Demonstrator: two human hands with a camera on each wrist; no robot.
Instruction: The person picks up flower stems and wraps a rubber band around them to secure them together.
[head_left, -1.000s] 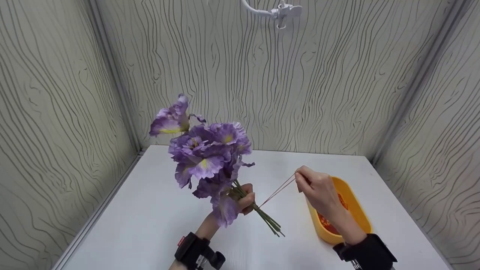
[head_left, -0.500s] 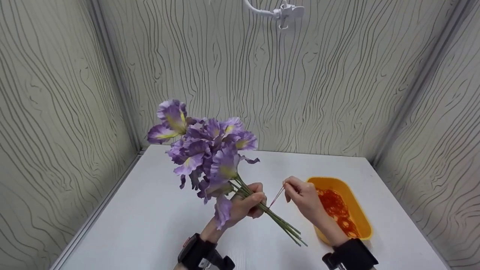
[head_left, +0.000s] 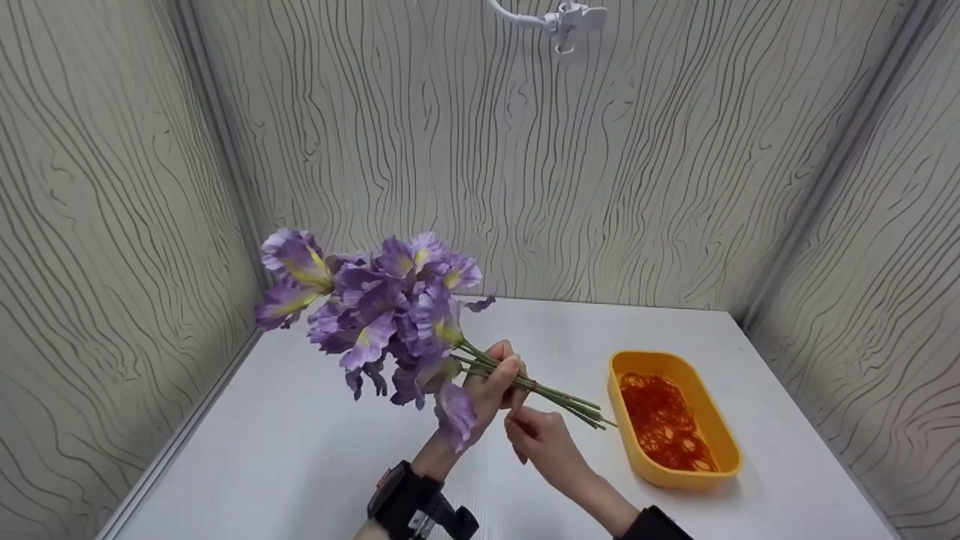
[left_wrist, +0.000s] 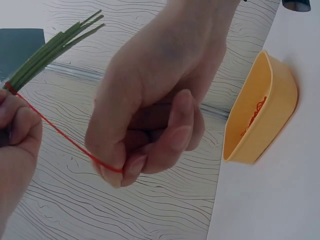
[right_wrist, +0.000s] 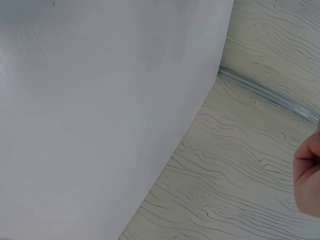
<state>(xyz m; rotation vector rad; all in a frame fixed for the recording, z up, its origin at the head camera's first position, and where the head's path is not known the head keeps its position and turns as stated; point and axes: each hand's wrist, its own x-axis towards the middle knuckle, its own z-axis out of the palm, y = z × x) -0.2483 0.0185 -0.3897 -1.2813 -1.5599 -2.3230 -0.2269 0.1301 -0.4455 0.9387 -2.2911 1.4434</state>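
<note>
— How does each grip stand for us?

— Our left grip (head_left: 496, 379) is closed round the green stems (left_wrist: 52, 51), between the purple blooms (head_left: 382, 307) and the cut ends. Our right grip (head_left: 547, 442) pinches a red strand (left_wrist: 65, 136) between thumb and forefinger, its other fingers bent in.

— And what do we see that has just changed?

— A moment ago we had the strand drawn out to the right of the bunch; now our right grip is lower and closer in, just beside the left, and the stems slant less steeply.

— What does that mean for our work?

— We judge that we are partway through wrapping. Red already rings the stems at the edge of the left grip, but the strand runs taut to our fingers, so it looks unfinished. We cannot count the turns.

— And farther out?

— The blooms spread to our left, held above the white tabletop (head_left: 315, 427). Near the stem ends, on our right, the yellow box (head_left: 679, 478) stands with a tangle of red loops (head_left: 660, 420) inside.
</note>
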